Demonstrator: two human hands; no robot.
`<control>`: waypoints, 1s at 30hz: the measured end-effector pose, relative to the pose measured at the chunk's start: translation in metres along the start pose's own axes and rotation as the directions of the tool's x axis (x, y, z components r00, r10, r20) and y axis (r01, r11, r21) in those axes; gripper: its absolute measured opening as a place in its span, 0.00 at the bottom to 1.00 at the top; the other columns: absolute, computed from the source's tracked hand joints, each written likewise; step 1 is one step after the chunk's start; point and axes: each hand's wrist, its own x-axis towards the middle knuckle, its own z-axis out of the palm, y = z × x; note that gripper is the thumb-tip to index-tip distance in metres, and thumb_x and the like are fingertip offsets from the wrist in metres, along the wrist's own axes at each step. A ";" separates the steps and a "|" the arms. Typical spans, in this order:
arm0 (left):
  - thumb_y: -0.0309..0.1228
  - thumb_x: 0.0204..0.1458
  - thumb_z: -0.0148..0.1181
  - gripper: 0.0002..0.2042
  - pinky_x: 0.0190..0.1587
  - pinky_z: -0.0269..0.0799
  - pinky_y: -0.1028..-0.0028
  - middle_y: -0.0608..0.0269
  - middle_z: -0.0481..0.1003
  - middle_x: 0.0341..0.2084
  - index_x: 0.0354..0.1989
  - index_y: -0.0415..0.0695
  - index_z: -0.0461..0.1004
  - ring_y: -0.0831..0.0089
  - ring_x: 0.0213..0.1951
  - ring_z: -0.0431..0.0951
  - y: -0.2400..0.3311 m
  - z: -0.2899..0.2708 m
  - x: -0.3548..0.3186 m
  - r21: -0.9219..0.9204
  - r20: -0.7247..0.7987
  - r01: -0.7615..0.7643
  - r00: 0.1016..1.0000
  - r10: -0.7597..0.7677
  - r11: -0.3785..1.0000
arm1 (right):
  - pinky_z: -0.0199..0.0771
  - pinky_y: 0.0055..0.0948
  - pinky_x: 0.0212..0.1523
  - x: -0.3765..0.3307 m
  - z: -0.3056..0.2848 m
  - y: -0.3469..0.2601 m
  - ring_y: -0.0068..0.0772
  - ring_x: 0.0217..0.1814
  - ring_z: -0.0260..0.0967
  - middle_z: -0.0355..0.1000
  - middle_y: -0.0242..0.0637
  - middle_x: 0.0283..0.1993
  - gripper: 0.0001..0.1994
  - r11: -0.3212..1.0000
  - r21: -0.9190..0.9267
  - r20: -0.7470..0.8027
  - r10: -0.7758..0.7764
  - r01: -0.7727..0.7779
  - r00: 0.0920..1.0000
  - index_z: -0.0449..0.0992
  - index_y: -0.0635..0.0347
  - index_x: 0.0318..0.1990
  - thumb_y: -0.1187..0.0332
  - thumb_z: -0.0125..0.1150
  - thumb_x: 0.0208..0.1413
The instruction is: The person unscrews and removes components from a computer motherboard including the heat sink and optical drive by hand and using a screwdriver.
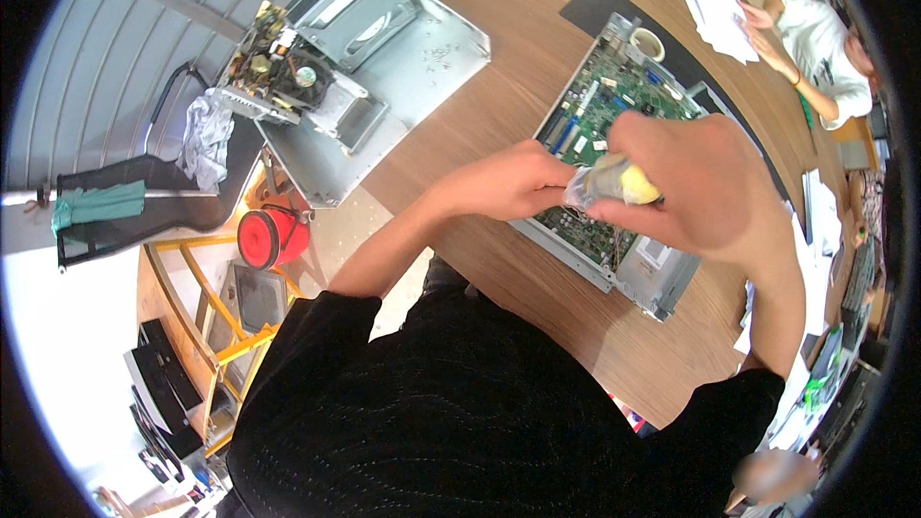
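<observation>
Over the green circuit board of an open computer case, both my hands meet at a see-through, crinkled, plastic-looking piece with a yellow end. Its exact kind is blurred. My right hand is closed round the yellow end, thumb below and fingers above, smeared by motion. From the left, my left hand pinches at the clear end with closed fingertips. A metal box, like a drive or power supply, sits in the case's near right corner. My hands hide the middle of the board.
A second, opened metal case with loose screws stands at the far left. A roll of tape lies behind the board on a black mat. Across the table a person holds white papers. A red bucket is on the floor, left.
</observation>
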 end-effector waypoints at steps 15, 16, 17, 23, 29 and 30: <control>0.25 0.47 0.61 0.03 0.31 0.68 0.63 0.50 0.74 0.24 0.30 0.40 0.74 0.53 0.29 0.75 -0.023 0.015 -0.004 0.034 -0.082 -0.172 0.981 0.174 0.985 | 0.74 0.33 0.32 -0.002 0.002 -0.011 0.45 0.35 0.75 0.74 0.39 0.42 0.19 0.968 0.234 0.070 0.081 -0.095 0.994 0.71 0.57 0.41 0.72 0.69 0.39; 0.25 0.47 0.61 0.03 0.31 0.68 0.63 0.50 0.74 0.24 0.30 0.40 0.74 0.53 0.29 0.75 -0.022 0.015 -0.007 0.032 -0.094 -0.160 0.982 0.163 0.987 | 0.74 0.33 0.31 -0.001 0.008 -0.019 0.45 0.33 0.75 0.74 0.40 0.41 0.18 0.973 0.151 0.010 0.176 -0.176 0.984 0.70 0.59 0.41 0.71 0.69 0.40; 0.25 0.47 0.61 0.04 0.31 0.69 0.63 0.51 0.74 0.24 0.31 0.41 0.74 0.53 0.29 0.75 -0.020 0.015 -0.010 -0.018 -0.109 -0.144 0.984 0.141 0.989 | 0.74 0.32 0.30 -0.001 0.014 -0.027 0.45 0.32 0.75 0.75 0.41 0.40 0.18 0.963 0.072 -0.058 0.264 -0.260 0.963 0.70 0.60 0.41 0.70 0.70 0.42; 0.27 0.47 0.62 0.07 0.34 0.72 0.65 0.58 0.77 0.29 0.35 0.43 0.77 0.59 0.32 0.77 -0.018 0.025 -0.019 -0.071 -0.207 -0.162 0.968 0.145 0.984 | 0.74 0.29 0.25 -0.007 0.043 -0.049 0.43 0.28 0.76 0.75 0.49 0.37 0.20 0.951 0.028 -0.273 0.304 -0.308 0.913 0.68 0.67 0.39 0.69 0.73 0.43; 0.28 0.49 0.62 0.06 0.35 0.72 0.64 0.58 0.77 0.29 0.35 0.43 0.77 0.60 0.34 0.77 -0.022 0.012 -0.020 0.086 -0.215 -0.195 0.954 0.210 0.977 | 0.75 0.29 0.35 -0.020 0.065 -0.065 0.41 0.35 0.78 0.75 0.55 0.33 0.16 0.883 0.136 -0.400 0.464 -0.450 0.790 0.66 0.65 0.37 0.76 0.69 0.45; 0.28 0.50 0.61 0.06 0.36 0.73 0.64 0.57 0.77 0.29 0.35 0.43 0.77 0.60 0.33 0.77 -0.022 -0.002 -0.024 0.081 -0.309 -0.177 0.931 0.193 0.981 | 0.75 0.29 0.35 -0.024 0.068 -0.063 0.41 0.35 0.78 0.75 0.55 0.33 0.16 0.882 0.136 -0.398 0.466 -0.451 0.790 0.66 0.65 0.37 0.76 0.69 0.45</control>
